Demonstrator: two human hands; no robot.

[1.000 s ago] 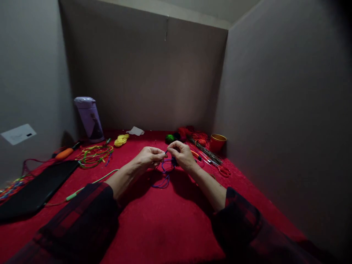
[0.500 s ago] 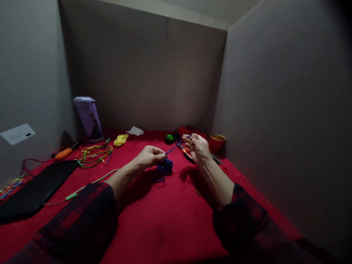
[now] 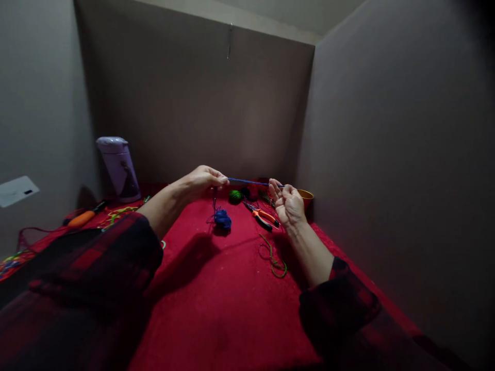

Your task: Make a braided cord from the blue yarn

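A strand of blue cord (image 3: 247,181) runs nearly level and taut between my two raised hands. My left hand (image 3: 204,180) pinches its left end between thumb and fingers. From that hand more cord hangs down to a blue bundle of cord (image 3: 223,219) low over the red cloth; whether it touches the cloth I cannot tell. My right hand (image 3: 289,202), palm turned up, is closed on the strand's other end with some fingers partly extended. Just left of the right hand lie orange-and-black pliers (image 3: 266,217). Below them is a loose green cord (image 3: 275,260).
A purple flask (image 3: 119,170) stands at the back left, near an orange-handled tool (image 3: 82,218). A green ball of cord (image 3: 235,196) and a gold-rimmed red cup (image 3: 306,197) sit at the back. Grey walls enclose the red-covered table (image 3: 216,309); a black flat object (image 3: 42,268) lies left.
Both hands have moved; the left has risen, lifting away from the blue bundle. The strand between them is longer and now nearly level. The pliers and green cord show more fully.
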